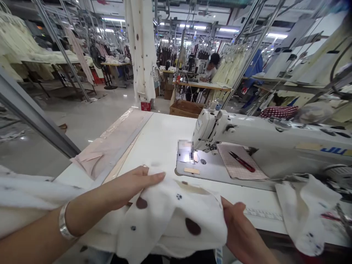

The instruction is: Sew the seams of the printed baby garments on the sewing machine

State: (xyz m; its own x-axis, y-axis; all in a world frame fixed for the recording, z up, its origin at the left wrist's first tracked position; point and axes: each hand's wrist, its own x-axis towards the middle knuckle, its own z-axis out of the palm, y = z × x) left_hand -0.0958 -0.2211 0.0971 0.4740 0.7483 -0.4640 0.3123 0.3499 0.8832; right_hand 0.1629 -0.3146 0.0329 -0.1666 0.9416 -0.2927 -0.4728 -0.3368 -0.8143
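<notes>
A white fabric piece with dark spots and small paw prints (176,220) hangs between my hands at the table's front edge. My left hand (143,179) pinches its upper left part, the thumb lying on top. At the right edge of the cloth, my right hand (236,220) grips it, with the fingers hidden behind the fabric. Beyond my hands stands a white sewing machine (275,135), its lamp lit over the needle area. Thread snips (242,161) with dark red handles lie on a folded checked cloth (231,174) on the machine bed.
Pale pink fabric (110,143) covers the table's left side. Another white printed piece (305,209) drapes over the front edge at right. A metal post (38,110) slants at left. Behind the table are a cardboard box (187,107) and a person (211,68) at another table.
</notes>
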